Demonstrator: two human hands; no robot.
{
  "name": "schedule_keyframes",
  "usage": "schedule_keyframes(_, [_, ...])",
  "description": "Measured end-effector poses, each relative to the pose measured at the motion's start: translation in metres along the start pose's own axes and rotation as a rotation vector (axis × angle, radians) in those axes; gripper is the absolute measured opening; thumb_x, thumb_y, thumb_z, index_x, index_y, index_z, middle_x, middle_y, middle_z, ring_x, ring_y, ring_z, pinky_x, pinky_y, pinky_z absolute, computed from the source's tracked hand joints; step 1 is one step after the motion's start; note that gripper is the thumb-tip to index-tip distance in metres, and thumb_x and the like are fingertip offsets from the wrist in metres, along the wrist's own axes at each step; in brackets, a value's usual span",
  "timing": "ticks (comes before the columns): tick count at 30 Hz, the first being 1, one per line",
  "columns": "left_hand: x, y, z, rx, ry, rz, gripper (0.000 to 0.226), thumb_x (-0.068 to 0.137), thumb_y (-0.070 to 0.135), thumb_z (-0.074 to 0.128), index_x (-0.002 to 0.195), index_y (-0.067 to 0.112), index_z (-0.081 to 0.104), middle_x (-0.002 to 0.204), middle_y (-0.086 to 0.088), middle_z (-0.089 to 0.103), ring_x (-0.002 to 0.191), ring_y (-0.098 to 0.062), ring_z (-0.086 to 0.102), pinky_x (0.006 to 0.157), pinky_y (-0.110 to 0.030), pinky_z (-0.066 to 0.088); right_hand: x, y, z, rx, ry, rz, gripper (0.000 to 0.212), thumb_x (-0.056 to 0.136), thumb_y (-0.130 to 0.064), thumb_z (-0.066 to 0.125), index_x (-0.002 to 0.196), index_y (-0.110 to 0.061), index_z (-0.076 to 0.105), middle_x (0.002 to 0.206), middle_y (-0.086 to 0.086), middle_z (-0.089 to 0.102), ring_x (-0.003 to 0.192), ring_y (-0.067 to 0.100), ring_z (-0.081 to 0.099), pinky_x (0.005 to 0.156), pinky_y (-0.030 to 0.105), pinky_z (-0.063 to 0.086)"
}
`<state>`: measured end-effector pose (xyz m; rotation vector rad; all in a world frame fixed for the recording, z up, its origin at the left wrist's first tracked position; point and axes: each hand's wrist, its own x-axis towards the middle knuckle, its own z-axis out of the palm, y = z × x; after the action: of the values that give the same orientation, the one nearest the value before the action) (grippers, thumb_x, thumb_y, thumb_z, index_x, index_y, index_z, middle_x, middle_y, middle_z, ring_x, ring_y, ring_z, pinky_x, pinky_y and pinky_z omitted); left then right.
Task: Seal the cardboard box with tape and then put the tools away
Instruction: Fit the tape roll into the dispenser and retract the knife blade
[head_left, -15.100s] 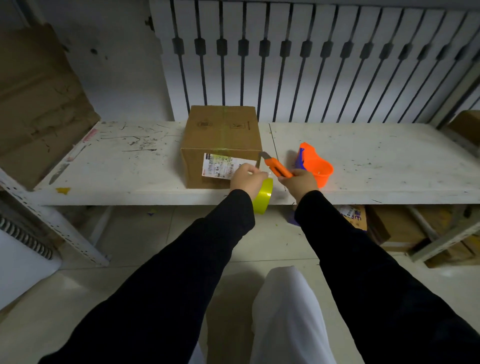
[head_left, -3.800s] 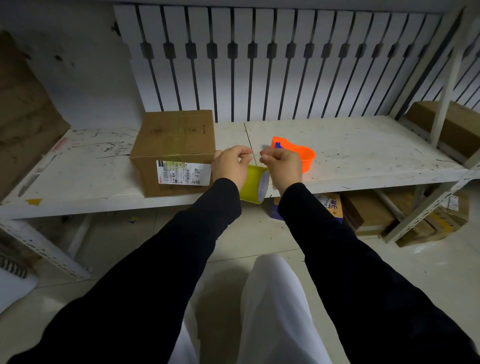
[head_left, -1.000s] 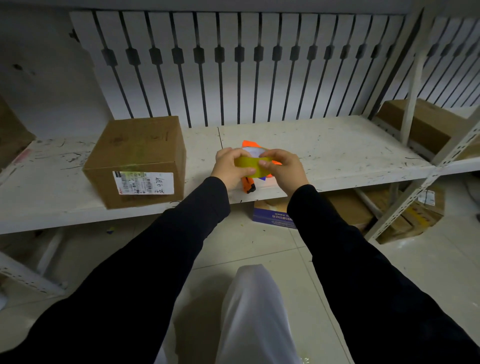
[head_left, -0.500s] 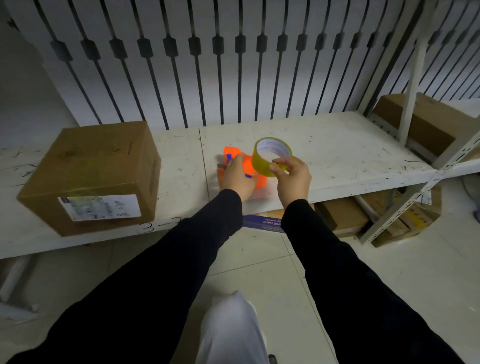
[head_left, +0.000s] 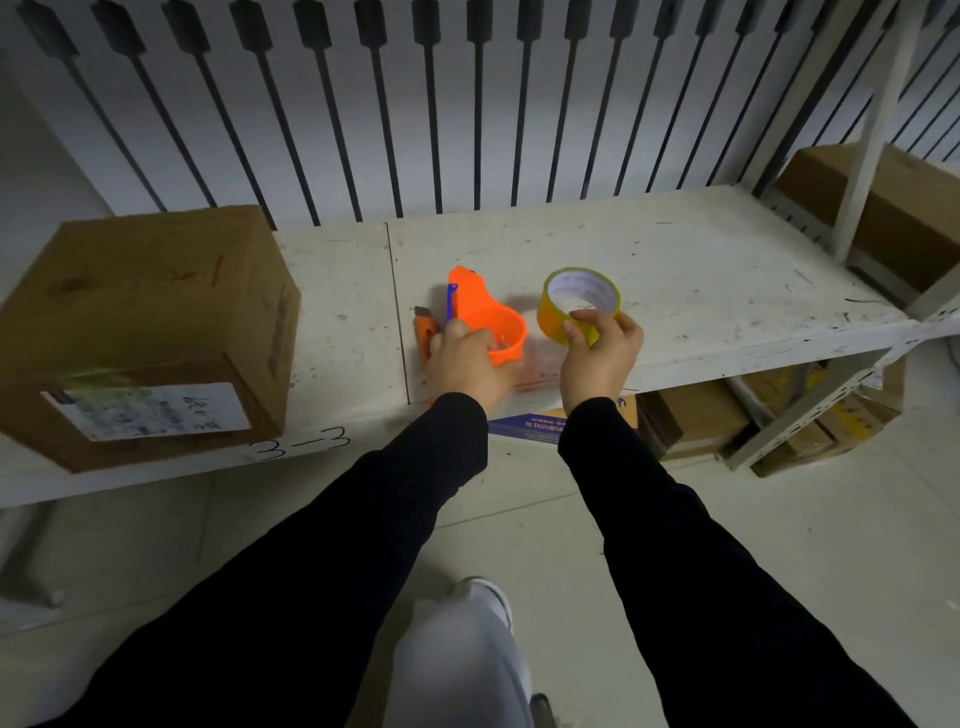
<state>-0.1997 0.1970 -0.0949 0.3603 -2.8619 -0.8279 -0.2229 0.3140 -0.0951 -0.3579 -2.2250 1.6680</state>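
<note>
The cardboard box (head_left: 150, 312) with a white label stands closed at the left of the white shelf (head_left: 701, 291). An orange tape dispenser (head_left: 480, 312) with a blue part sits mid-shelf, and my left hand (head_left: 467, 358) grips its round rim. Just left of it lies an orange utility knife (head_left: 425, 332), mostly hidden by that hand. My right hand (head_left: 597, 353) holds the yellow tape roll (head_left: 579, 301) by its near edge, a little right of the dispenser and just above the shelf.
Behind the shelf runs a white slatted wall. A shelf upright (head_left: 872, 119) and another cardboard box (head_left: 909, 208) stand at the right. More boxes (head_left: 696, 421) sit on the floor under the shelf. "3-3" is written on the shelf's front edge.
My left hand has closed on the dispenser's rim. My right hand has carried the tape roll slightly right and lower. The view has shifted right, so the box sits further left.
</note>
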Motion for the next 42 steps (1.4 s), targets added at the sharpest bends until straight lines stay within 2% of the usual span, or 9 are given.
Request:
schedule_keyframes(5, [-0.004,-0.014,-0.004,-0.067,0.029,-0.019,0.028,0.079,0.035,0.068,0.096,0.012,0.066,0.121,-0.008,0.049,0.115,-0.029,0.043,0.100,-0.033,0.039,-0.006,0.007,0.009,-0.039,-0.049,0.075,0.018,0.088,-0.001,0.054,0.102,-0.003,0.066,0.137,0.013,0.037,0.108,0.025,0.051,0.073,0.006,0.028])
schedule_keyframes(14, [-0.011,-0.027,-0.004,-0.091,0.078,-0.044,0.028,0.079,0.035,0.069,0.099,0.015,0.068,0.119,-0.007,0.049,0.115,-0.026,0.044,0.100,-0.036,0.041,-0.026,0.003,0.025,-0.099,-0.185,0.068,0.020,0.088,-0.004,0.054,0.105,-0.003,0.064,0.140,0.014,0.036,0.109,0.027,0.052,0.084,0.018,0.033])
schedule_keyframes(19, [-0.008,-0.029,-0.007,-0.041,0.071,-0.043,0.031,0.080,0.036,0.067,0.101,0.014,0.065,0.122,-0.007,0.048,0.114,-0.028,0.044,0.100,-0.036,0.040,-0.030,0.003,0.029,-0.111,-0.212,0.071,0.020,0.089,-0.006,0.054,0.107,-0.003,0.063,0.141,0.013,0.036,0.093,0.018,0.048,0.084,0.018,0.033])
schedule_keyframes(25, [-0.006,-0.030,-0.007,-0.027,0.071,0.010,0.034,0.081,0.033,0.067,0.105,0.011,0.062,0.124,-0.010,0.046,0.117,-0.030,0.043,0.102,-0.035,0.038,-0.027,0.003,0.029,-0.204,-0.296,0.036,0.032,0.094,-0.007,0.046,0.124,-0.007,0.057,0.136,0.018,0.043,0.117,0.035,0.051,0.093,0.027,0.036])
schedule_keyframes(27, [-0.007,-0.029,-0.009,-0.112,0.086,0.029,0.045,0.077,0.034,0.070,0.114,0.012,0.057,0.129,-0.010,0.042,0.118,-0.029,0.044,0.102,-0.036,0.039,-0.026,0.002,0.027,-0.252,-0.314,0.041,0.039,0.095,-0.009,0.043,0.134,-0.013,0.048,0.147,0.020,0.032,0.124,0.035,0.047,0.100,0.031,0.036])
schedule_keyframes(30, [-0.014,-0.028,-0.018,-0.237,0.279,-0.017,0.048,0.081,0.031,0.063,0.121,0.008,0.049,0.130,-0.011,0.044,0.113,-0.028,0.050,0.092,-0.037,0.044,-0.029,-0.002,0.026,-0.243,-0.296,0.079,0.050,0.095,-0.014,0.044,0.143,-0.020,0.032,0.156,0.020,0.012,0.138,0.034,0.032,0.111,0.038,0.030])
schedule_keyframes(32, [-0.016,-0.032,-0.027,-0.228,0.352,-0.144,0.036,0.087,0.021,0.051,0.120,0.006,0.047,0.127,-0.013,0.047,0.113,-0.028,0.047,0.092,-0.036,0.039,-0.032,-0.006,0.027,-0.167,-0.246,0.091,0.054,0.092,-0.018,0.048,0.143,-0.019,0.030,0.155,0.018,0.017,0.139,0.035,0.029,0.113,0.045,0.030])
schedule_keyframes(36, [-0.011,-0.051,-0.032,-0.044,0.167,-0.372,0.040,0.091,0.021,0.045,0.127,0.005,0.042,0.132,-0.015,0.047,0.123,-0.029,0.042,0.101,-0.040,0.036,-0.038,-0.014,0.030,-0.133,-0.151,0.041,0.053,0.090,-0.017,0.050,0.139,-0.009,0.032,0.148,0.015,0.033,0.137,0.031,0.030,0.113,0.045,0.030])
schedule_keyframes(42, [-0.013,-0.058,-0.029,0.011,-0.031,-0.389,0.060,0.079,0.032,0.066,0.127,0.004,0.041,0.130,-0.015,0.049,0.122,-0.031,0.046,0.102,-0.041,0.041,-0.048,-0.021,0.033,-0.119,-0.123,-0.016,0.050,0.089,-0.014,0.051,0.136,-0.008,0.036,0.141,0.015,0.041,0.133,0.030,0.033,0.112,0.043,0.029])
